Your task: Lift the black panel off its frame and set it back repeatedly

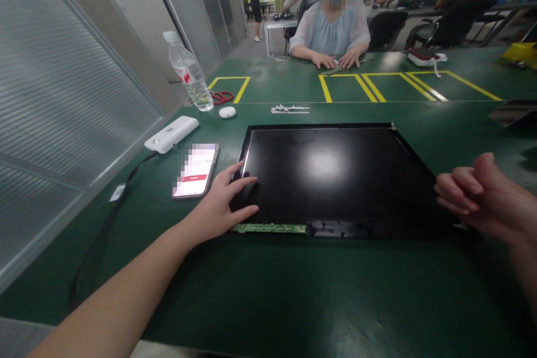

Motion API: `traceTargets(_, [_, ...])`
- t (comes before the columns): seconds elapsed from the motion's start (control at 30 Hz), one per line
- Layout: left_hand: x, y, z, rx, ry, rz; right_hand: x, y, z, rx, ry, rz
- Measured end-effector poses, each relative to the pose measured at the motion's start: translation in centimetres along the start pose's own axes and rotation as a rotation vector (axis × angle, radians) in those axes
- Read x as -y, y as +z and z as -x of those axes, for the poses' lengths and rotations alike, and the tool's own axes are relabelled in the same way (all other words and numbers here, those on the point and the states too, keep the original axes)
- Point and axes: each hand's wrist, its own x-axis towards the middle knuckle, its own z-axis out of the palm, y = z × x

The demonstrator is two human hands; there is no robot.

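A black flat screen panel (335, 173) lies face up on the green table (293, 291), with a thin green circuit strip (268, 228) along its near edge. My left hand (222, 204) rests flat on the panel's near left corner, fingers spread and holding nothing. My right hand (482, 196) hovers at the panel's right edge with the fingers curled loosely inward; nothing shows in them.
Left of the panel lie a phone (196, 170), a white power bank (172, 133) with a black cable, a water bottle (187, 72), red scissors (222, 97) and a white earbud case (227, 112). Small metal parts (289, 108) lie behind. A person (331, 28) sits opposite.
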Motion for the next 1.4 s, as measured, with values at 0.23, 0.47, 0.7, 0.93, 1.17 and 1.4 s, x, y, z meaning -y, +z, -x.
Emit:
traceTargets(0.23, [-0.2, -0.1, 0.0, 0.001, 0.010, -0.005, 0.6, 0.3, 1.0, 0.050, 0.045, -0.057])
traceTargets(0.47, [-0.2, -0.2, 0.0, 0.004, 0.011, -0.008, 0.5, 0.7, 0.9, 0.093, -0.026, 0.072])
traceTargets(0.7, [-0.2, -0.2, 0.0, 0.011, -0.005, -0.001, 0.4, 1.0, 1.0, 0.044, -0.051, 0.086])
traceTargets(0.93, [-0.1, -0.1, 0.0, 0.009, -0.003, 0.000, -0.1, 1.1, 0.4, -0.108, -0.106, 0.212])
traceTargets(1.17, [0.1, 0.0, 0.0, 0.010, 0.002, -0.012, 0.8, 0.9, 0.6, -0.326, -0.156, 0.477])
traceTargets(1.4, [0.0, 0.0, -0.1, -0.002, 0.000, -0.004, 1.7, 0.8, 1.0, -0.472, -0.169, 0.689])
